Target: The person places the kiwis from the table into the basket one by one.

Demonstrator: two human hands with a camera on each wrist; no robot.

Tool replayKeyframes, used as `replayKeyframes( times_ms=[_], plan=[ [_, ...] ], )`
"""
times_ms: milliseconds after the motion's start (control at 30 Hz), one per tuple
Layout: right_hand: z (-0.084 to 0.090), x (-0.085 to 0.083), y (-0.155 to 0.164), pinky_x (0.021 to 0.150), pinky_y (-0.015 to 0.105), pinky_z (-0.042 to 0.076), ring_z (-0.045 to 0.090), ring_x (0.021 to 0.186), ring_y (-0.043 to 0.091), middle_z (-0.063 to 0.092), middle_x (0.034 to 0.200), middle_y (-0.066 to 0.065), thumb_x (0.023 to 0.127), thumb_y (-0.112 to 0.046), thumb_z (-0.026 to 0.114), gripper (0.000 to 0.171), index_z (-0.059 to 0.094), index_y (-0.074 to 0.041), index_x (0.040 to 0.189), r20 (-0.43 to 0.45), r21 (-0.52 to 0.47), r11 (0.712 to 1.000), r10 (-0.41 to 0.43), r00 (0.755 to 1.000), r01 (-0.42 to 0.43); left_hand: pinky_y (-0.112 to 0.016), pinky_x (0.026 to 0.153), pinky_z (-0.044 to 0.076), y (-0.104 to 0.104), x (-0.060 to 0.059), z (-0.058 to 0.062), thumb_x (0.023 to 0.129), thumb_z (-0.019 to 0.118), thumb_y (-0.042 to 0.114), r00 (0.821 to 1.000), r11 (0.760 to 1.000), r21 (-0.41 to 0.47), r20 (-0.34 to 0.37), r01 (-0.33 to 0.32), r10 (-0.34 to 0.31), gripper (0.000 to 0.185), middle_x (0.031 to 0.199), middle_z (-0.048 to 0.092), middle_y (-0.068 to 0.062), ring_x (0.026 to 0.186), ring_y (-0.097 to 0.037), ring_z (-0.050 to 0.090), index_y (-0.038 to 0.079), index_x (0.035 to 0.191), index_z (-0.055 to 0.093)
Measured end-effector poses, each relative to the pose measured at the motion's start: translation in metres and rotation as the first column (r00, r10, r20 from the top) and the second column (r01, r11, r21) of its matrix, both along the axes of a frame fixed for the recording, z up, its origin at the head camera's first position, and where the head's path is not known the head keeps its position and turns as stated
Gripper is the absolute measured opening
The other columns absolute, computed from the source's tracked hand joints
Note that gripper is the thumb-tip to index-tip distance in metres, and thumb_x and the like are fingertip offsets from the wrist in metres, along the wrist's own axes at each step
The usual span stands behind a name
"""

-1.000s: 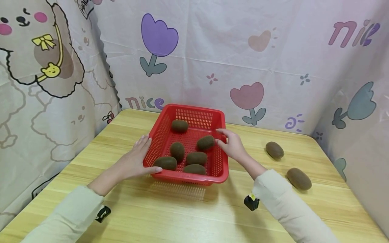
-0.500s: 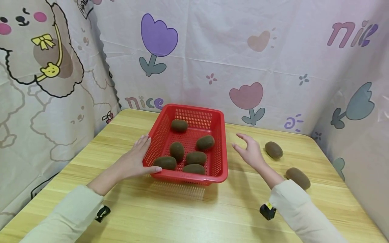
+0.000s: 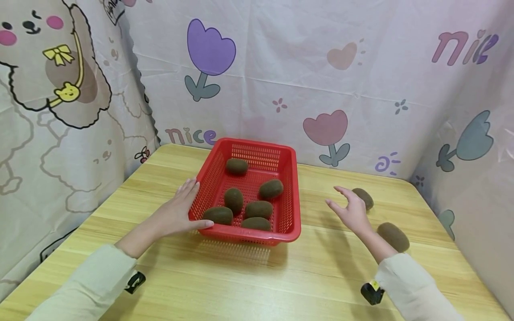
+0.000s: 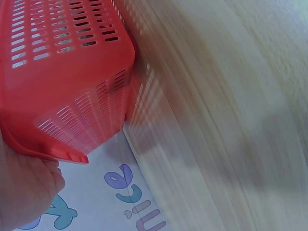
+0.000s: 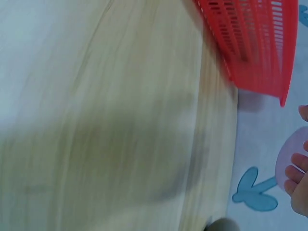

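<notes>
Our left hand rests on the red basket while our right hand is spread wide to the basket's right.
We see six kiwis lying inside the basket — one near its far end, the others in its middle and near half. Our left fingers lie along the basket's left rim, the thumb reaching wide onto its near rim. Right of the basket, our right thumb and fingers stand wide apart, partly covering a farther kiwi — we cannot tell whether they touch it. A nearer kiwi also lies right of the basket. The wooden table bears the basket, and a printed cloth hangs behind it.
</notes>
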State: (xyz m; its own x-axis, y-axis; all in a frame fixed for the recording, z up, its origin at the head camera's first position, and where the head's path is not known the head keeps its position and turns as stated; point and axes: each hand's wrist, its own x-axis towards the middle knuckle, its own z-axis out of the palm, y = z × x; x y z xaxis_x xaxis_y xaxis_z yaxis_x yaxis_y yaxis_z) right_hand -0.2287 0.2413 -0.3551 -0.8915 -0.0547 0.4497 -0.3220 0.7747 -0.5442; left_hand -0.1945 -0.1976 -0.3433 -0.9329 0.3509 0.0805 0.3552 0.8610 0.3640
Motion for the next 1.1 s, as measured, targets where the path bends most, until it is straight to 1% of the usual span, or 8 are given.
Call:
replayKeyframes(
  times_ms=[267, 567, 600, 667, 800, 833, 933, 1100],
  plan=[
    [0.0, 0.012, 0.028, 0.102, 0.057, 0.034, 0.042, 0.121, 0.047, 0.049, 0.128, 0.032, 0.085, -0.015, 0.065, 0.051, 0.049, 0.01, 0.126, 0.076, -0.004, 1.0, -0.025, 0.997, 0.025, -0.056, 0.115, 0.014, -0.001, 0.002, 0.001, 0.073, 0.062, 0.065, 1.0, 1.0, 0.003, -0.008, -0.002, 0.002, 0.115, 0.155, 0.006, -0.023, 0.143, -0.04, 0.005, -0.008, 0.145, 0.011],
    [0.0, 0.026, 0.06, 0.098, 0.065, 0.033, 0.035, 0.123, 0.055, 0.04, 0.135, 0.035, 0.087, -0.028, 0.064, 0.06, 0.044, 0.008, 0.131, 0.141, -0.003, 0.996, -0.088, 0.986, 0.089, -0.056, 0.114, 0.017, 0.0, 0.0, 0.0, 0.072, 0.062, 0.067, 1.0, 1.0, -0.004, 0.005, -0.005, 0.005, 0.116, 0.155, 0.006, -0.023, 0.143, -0.04, 0.006, -0.006, 0.146, 0.01],
    [0.0, 0.028, 0.064, 0.097, 0.066, 0.033, 0.04, 0.119, 0.054, 0.04, 0.135, 0.035, 0.087, -0.029, 0.064, 0.061, 0.043, 0.008, 0.131, 0.144, 0.001, 0.995, -0.096, 0.985, 0.097, -0.056, 0.114, 0.017, 0.0, 0.0, 0.0, 0.072, 0.062, 0.067, 1.0, 1.0, -0.004, 0.004, -0.005, 0.005, 0.116, 0.155, 0.006, -0.023, 0.143, -0.04, 0.006, -0.006, 0.146, 0.01],
    [0.0, 0.031, 0.072, 0.095, 0.067, 0.033, 0.041, 0.118, 0.055, 0.04, 0.134, 0.036, 0.088, -0.03, 0.063, 0.063, 0.042, 0.009, 0.132, 0.144, 0.016, 0.993, -0.117, 0.983, 0.116, -0.056, 0.114, 0.016, 0.0, 0.0, -0.001, 0.072, 0.062, 0.067, 1.0, 1.0, -0.004, 0.005, -0.005, 0.005, 0.116, 0.155, 0.005, -0.022, 0.143, -0.039, 0.006, -0.006, 0.146, 0.01],
    [-0.004, 0.038, 0.088, 0.092, 0.067, 0.034, 0.042, 0.115, 0.056, 0.041, 0.132, 0.038, 0.088, -0.028, 0.062, 0.062, 0.042, 0.01, 0.132, 0.126, 0.054, 0.986, -0.16, 0.979, 0.155, -0.054, 0.115, 0.014, 0.0, 0.0, -0.001, 0.072, 0.062, 0.067, 1.0, 1.0, -0.005, 0.006, -0.006, 0.006, 0.116, 0.155, 0.004, -0.021, 0.143, -0.038, 0.005, -0.006, 0.146, 0.009],
    [-0.005, 0.04, 0.092, 0.092, 0.067, 0.034, 0.037, 0.118, 0.058, 0.041, 0.131, 0.038, 0.087, -0.028, 0.063, 0.062, 0.042, 0.01, 0.132, 0.127, 0.061, 0.985, -0.171, 0.977, 0.164, -0.054, 0.115, 0.014, 0.001, 0.0, -0.001, 0.072, 0.062, 0.067, 1.0, 1.0, -0.005, 0.008, -0.007, 0.008, 0.116, 0.156, 0.004, -0.021, 0.143, -0.038, 0.005, -0.005, 0.146, 0.009],
    [-0.012, 0.047, 0.104, 0.094, 0.067, 0.031, 0.034, 0.119, 0.058, 0.039, 0.133, 0.039, 0.087, -0.028, 0.063, 0.064, 0.039, 0.01, 0.133, 0.147, 0.061, 0.982, -0.188, 0.971, 0.181, -0.055, 0.115, 0.015, 0.001, 0.001, 0.0, 0.072, 0.061, 0.067, 1.0, 1.0, -0.006, 0.013, -0.01, 0.01, 0.116, 0.156, 0.004, -0.021, 0.143, -0.039, 0.005, -0.005, 0.146, 0.009],
    [-0.022, 0.058, 0.12, 0.093, 0.067, 0.03, 0.034, 0.117, 0.059, 0.038, 0.13, 0.041, 0.087, -0.024, 0.063, 0.062, 0.04, 0.014, 0.13, 0.153, 0.087, 0.975, -0.216, 0.964, 0.205, -0.055, 0.115, 0.016, -0.001, 0.001, 0.0, 0.072, 0.061, 0.068, 1.0, 1.0, -0.011, 0.015, -0.012, 0.012, 0.116, 0.155, 0.004, -0.022, 0.143, -0.039, 0.005, -0.006, 0.146, 0.009]
  ],
)
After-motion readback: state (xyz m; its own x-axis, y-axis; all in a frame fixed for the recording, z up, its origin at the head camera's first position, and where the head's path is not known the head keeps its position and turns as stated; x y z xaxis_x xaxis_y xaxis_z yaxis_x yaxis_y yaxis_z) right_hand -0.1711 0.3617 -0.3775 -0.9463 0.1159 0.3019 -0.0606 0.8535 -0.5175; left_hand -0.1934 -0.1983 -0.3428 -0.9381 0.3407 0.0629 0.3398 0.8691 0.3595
